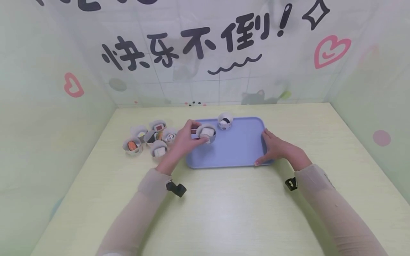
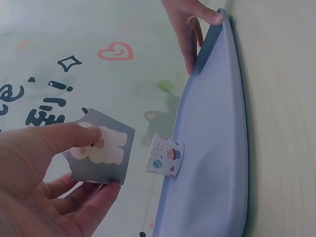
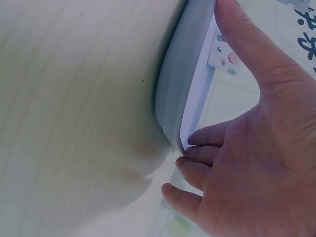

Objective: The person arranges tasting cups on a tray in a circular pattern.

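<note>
My left hand (image 1: 187,140) holds a grey paper baking cup (image 2: 111,170) over the left part of a blue tray (image 1: 238,149). A cream-coloured bear print shows on its wall in the left wrist view, with my thumb across it. Whitish contents (image 1: 207,131) show inside from above. At the tray's right end, my right hand (image 1: 280,147) rests with its thumb on the front rim and its fairly straight fingers touching the side. Near the tray's back edge stands a patterned paper cup (image 2: 167,155) with a black-and-white piece in it.
Several more paper cups stand grouped left of the tray, among them one with an orange piece (image 1: 132,145) and one with a white piece (image 1: 159,152). A printed curtain (image 1: 192,85) hangs behind the pale table (image 1: 230,206) and along its sides.
</note>
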The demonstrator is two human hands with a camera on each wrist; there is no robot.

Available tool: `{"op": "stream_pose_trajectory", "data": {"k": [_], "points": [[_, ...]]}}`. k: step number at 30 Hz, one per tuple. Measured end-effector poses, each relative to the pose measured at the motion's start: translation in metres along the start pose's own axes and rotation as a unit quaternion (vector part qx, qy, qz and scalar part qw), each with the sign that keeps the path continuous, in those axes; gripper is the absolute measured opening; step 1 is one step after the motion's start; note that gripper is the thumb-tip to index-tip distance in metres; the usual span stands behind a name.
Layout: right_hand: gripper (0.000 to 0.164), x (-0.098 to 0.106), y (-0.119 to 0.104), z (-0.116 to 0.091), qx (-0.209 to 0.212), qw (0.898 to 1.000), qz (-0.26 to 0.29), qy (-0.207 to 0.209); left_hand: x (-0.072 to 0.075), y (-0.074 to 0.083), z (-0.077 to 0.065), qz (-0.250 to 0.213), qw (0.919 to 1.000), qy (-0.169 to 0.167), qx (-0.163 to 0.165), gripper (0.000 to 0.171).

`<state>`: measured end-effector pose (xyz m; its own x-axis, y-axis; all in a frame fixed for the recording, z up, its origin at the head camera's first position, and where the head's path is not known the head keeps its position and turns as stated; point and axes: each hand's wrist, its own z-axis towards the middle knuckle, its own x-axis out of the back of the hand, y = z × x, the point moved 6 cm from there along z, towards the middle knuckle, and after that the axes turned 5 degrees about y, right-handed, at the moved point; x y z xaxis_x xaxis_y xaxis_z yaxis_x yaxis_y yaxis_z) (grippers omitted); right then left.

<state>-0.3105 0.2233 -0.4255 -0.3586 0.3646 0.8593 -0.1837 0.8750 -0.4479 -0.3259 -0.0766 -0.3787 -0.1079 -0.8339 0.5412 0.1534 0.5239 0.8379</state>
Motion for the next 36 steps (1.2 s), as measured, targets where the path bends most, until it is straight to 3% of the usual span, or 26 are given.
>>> {"op": "stream_pose_trajectory", "data": {"k": [20,36], "points": [[0.136,0.002,-0.001,-0.002,0.001,1.0,0.002,0.001,-0.047,0.019,0.033,0.005,0.9995,0.01,-0.029,0.053],[0.136,0.0,-0.002,-0.002,-0.009,1.0,0.002,0.002,-0.091,0.005,0.049,0.032,0.9994,0.011,0.003,0.049]]}}
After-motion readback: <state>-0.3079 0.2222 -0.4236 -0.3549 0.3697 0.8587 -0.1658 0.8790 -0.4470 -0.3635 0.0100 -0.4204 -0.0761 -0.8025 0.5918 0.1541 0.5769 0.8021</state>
